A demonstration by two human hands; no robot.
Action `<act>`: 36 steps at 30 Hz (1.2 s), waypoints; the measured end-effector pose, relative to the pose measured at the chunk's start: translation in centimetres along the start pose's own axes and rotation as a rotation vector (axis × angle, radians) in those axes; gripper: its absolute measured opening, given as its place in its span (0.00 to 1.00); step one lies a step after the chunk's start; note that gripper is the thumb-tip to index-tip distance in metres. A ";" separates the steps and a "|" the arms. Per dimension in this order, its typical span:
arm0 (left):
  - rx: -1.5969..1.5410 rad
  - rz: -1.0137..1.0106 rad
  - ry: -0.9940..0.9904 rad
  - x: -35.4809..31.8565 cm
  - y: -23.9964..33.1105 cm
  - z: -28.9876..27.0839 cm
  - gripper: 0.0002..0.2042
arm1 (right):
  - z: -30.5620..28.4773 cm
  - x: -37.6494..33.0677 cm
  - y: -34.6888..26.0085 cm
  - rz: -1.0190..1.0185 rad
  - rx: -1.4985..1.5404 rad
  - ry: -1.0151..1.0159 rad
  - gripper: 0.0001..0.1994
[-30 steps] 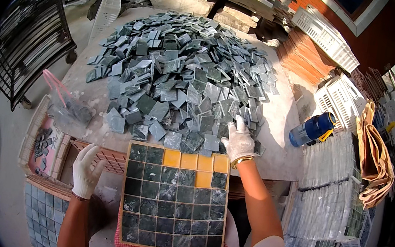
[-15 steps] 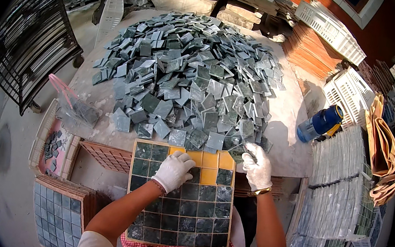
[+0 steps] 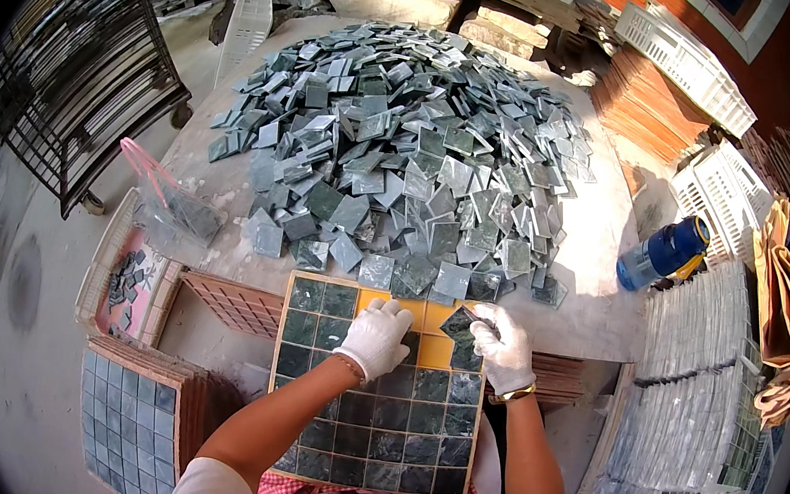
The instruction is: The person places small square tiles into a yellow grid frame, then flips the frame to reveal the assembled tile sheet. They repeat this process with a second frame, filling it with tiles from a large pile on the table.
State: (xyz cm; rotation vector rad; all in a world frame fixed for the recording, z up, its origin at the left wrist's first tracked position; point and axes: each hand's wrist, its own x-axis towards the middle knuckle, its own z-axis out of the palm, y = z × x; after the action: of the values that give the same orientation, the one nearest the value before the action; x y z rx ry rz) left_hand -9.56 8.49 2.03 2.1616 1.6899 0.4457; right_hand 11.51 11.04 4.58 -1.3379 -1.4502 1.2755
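Dk grn tiles [image 3: 356, 409] in yel. tray [image 3: 434, 352]

**Both hands forward, right one pinching**

I have both forearms angled inward from the lower edge, hands apart but close to level. My left forearm [image 3: 291, 412] slants up and to the right from a short white sleeve [image 3: 207, 492], elbow bent outward. The left hand [image 3: 376, 339], in a white knitted glove, is palm down with the back facing me; its fingers [image 3: 392, 310] bend downward, and I can't make out whether they grip.

My right forearm [image 3: 529, 440] rises more steeply, leaning slightly left. The right hand [image 3: 502, 350], gloved to match, turns inward at the wrist [image 3: 517, 393], its fingers [image 3: 487, 314] curled to the left and closed in a pinch.
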 end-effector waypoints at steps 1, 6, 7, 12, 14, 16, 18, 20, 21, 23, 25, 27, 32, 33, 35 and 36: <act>0.002 0.002 0.037 0.0 0.5 -0.2 0.12 | 0.0 0.3 -0.2 0.006 -0.008 -0.011 0.11; -0.138 -0.004 0.207 -1.9 4.6 1.3 0.09 | -1.0 -0.8 0.1 0.038 0.151 0.112 0.11; -0.143 0.043 0.224 -2.8 5.1 1.3 0.08 | -1.2 -0.9 0.2 0.068 0.193 0.120 0.11; -0.536 -0.055 0.471 -5.0 1.3 -2.0 0.06 | -0.4 -0.4 0.9 0.046 0.054 0.010 0.10; -0.715 -0.284 0.531 -6.5 -1.3 -3.5 0.06 | 0.5 -0.1 -0.1 0.014 -0.049 -0.007 0.10; -0.919 -0.369 0.598 -7.7 -3.3 -3.9 0.06 | 0.5 0.6 0.8 -0.089 -0.254 -0.059 0.10; -1.026 -0.423 0.576 -8.7 -3.5 -4.3 0.06 | 1.1 1.1 1.1 -0.006 -0.291 -0.162 0.11; -0.964 -0.422 0.539 -9.5 -3.7 -3.2 0.06 | 2.1 1.3 -0.2 0.123 -0.276 -0.299 0.11; -0.899 -0.382 0.524 -9.6 -3.6 -2.6 0.07 | 2.3 1.6 0.0 0.069 -0.244 -0.349 0.11; -1.036 -0.398 0.443 -9.4 -2.6 -1.9 0.07 | 1.9 2.3 -0.5 0.083 -0.302 -0.401 0.11; -0.936 -0.318 0.434 -8.4 -2.1 -1.0 0.06 | 0.8 3.7 1.7 -0.127 -0.419 -0.406 0.10; -0.890 -0.282 0.369 -6.9 -1.3 -1.2 0.06 | -0.3 4.8 1.8 -0.157 -0.552 -0.466 0.10; -0.704 -0.181 0.343 -2.9 -0.5 -0.6 0.06 | 1.2 4.8 0.6 -0.161 -0.944 -0.630 0.13; -0.691 -0.179 0.338 -2.5 -0.4 -0.5 0.06 | 1.7 4.6 0.2 -0.185 -1.015 -0.635 0.13; -0.623 -0.122 0.312 -1.9 -1.2 0.8 0.08 | 1.9 2.9 -0.8 -0.117 -0.997 -0.577 0.13; -0.585 -0.081 0.295 -1.6 -1.1 1.1 0.08 | 1.8 2.2 -1.1 -0.081 -0.989 -0.550 0.13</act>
State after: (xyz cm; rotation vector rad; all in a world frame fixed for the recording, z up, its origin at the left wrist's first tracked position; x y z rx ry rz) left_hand -10.37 7.11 0.50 1.6527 1.5241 1.1220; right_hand 9.17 12.97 5.07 -1.5297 -2.7121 0.9015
